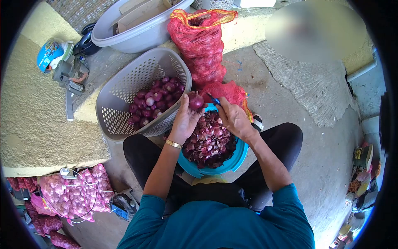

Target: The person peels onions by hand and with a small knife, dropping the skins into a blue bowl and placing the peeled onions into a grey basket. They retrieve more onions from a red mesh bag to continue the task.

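My left hand (185, 120) is closed around a red onion (195, 101), held above the near rim of the grey basket and the blue basin. Close by on the right, my right hand (235, 118) grips a small knife with a blue handle (214, 99); its blade is too small to make out clearly. Below both hands sits the turquoise basin (239, 157), heaped with onion skins (209, 141). To the left stands a grey perforated basket (120, 89) with many red onions (155, 99) in it.
Behind the basin stands a red mesh sack (199, 50) of onions, with another red mesh bag (226, 92) lying before it. A large grey tub (137, 33) is at the back. Pink mesh sacks of bulbs (74, 191) lie at lower left. Assorted items line the right edge.
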A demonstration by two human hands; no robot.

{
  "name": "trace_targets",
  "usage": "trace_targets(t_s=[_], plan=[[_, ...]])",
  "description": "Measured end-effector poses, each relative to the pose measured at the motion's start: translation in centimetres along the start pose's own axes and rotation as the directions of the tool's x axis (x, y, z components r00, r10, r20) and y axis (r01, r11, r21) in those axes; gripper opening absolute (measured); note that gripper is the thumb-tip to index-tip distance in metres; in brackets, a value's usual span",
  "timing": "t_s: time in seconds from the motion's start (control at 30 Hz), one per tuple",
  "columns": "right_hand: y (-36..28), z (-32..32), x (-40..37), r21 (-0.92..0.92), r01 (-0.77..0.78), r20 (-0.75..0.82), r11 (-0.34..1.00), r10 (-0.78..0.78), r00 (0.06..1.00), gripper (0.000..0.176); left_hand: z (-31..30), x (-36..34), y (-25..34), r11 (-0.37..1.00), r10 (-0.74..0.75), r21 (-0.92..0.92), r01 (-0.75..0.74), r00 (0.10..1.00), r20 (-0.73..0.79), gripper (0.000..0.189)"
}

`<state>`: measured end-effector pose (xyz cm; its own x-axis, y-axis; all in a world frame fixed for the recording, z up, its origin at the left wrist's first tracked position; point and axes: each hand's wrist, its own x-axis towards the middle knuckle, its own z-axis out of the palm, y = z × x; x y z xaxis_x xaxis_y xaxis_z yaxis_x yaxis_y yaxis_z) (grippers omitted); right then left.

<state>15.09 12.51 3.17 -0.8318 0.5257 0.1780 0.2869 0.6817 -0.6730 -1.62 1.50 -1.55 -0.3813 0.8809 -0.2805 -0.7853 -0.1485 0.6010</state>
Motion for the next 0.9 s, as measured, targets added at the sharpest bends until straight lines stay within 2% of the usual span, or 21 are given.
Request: trace_targets(t_s=[0.13, 0.2, 0.33, 0.4, 0.43, 0.5, 0.53, 0.6, 0.63, 0.7, 0.8, 0.9], plan=[[0.3, 0.9, 0.0, -0.085, 0.102, -0.085, 0.991, -0.109, 0.990, 0.014, 0.6, -0.1, -0.3, 0.998, 0.021, 0.061, -0.025, 0.998, 0.066, 0.040], [0.5, 1.1, 0.1, -0.173, 0.108, -0.078, 0.979, -0.123, 0.989, 0.015, 1.0, -0.5, -0.8, 0.907, 0.102, 0.396, -0.144, 0.987, 0.127, 0.039], [0.5, 1.0, 0.1, -0.289, 0.117, -0.088, 0.950, -0.148, 0.985, 0.017, 1.1, -0.5, -0.9, 0.887, 0.098, 0.434, -0.154, 0.984, 0.150, 0.044], [0.4, 1.1, 0.0, -0.398, 0.124, -0.084, 0.909, -0.170, 0.982, 0.016, 0.8, -0.5, -0.7, 0.821, 0.067, 0.548, -0.163, 0.979, 0.190, 0.040], [0.3, 1.2, -0.1, -0.398, 0.123, -0.084, 0.909, -0.170, 0.982, 0.016, 0.9, -0.6, -0.7, 0.821, 0.067, 0.548, -0.162, 0.980, 0.190, 0.040], [0.1, 1.4, -0.3, -0.431, 0.103, -0.065, 0.896, -0.144, 0.987, 0.013, 1.0, -0.9, -0.6, 0.853, -0.117, 0.520, 0.051, 0.989, 0.095, 0.034], [0.0, 1.4, -0.5, -0.432, 0.100, -0.066, 0.896, -0.142, 0.988, 0.013, 0.8, -1.0, -0.5, 0.853, -0.120, 0.520, 0.053, 0.988, 0.096, 0.034], [0.0, 1.4, -0.7, -0.449, 0.085, -0.044, 0.890, -0.117, 0.992, 0.012, 0.5, -1.1, -0.2, 0.731, -0.262, 0.646, 0.218, 0.965, -0.029, 0.037], [0.0, 1.3, -0.8, -0.449, 0.084, -0.044, 0.890, -0.116, 0.992, 0.012, 0.3, -0.9, -0.6, 0.731, -0.263, 0.647, 0.219, 0.964, -0.029, 0.037], [0.0, 1.3, -1.0, -0.464, 0.068, -0.030, 0.883, -0.092, 0.995, 0.012, 0.2, -0.6, -1.5, 0.705, -0.053, 0.709, -0.018, 0.996, 0.078, 0.035], [-0.3, 0.8, -0.9, -0.441, 0.054, -0.032, 0.896, -0.076, 0.997, 0.013, 0.6, -0.5, -2.2, 0.751, 0.026, 0.654, -0.089, 0.994, 0.105, 0.032], [-0.8, 0.1, -0.7, -0.425, 0.053, -0.043, 0.903, -0.079, 0.996, 0.012, 1.0, -0.6, -2.1, 0.776, 0.034, 0.623, -0.098, 0.993, 0.113, 0.031]])
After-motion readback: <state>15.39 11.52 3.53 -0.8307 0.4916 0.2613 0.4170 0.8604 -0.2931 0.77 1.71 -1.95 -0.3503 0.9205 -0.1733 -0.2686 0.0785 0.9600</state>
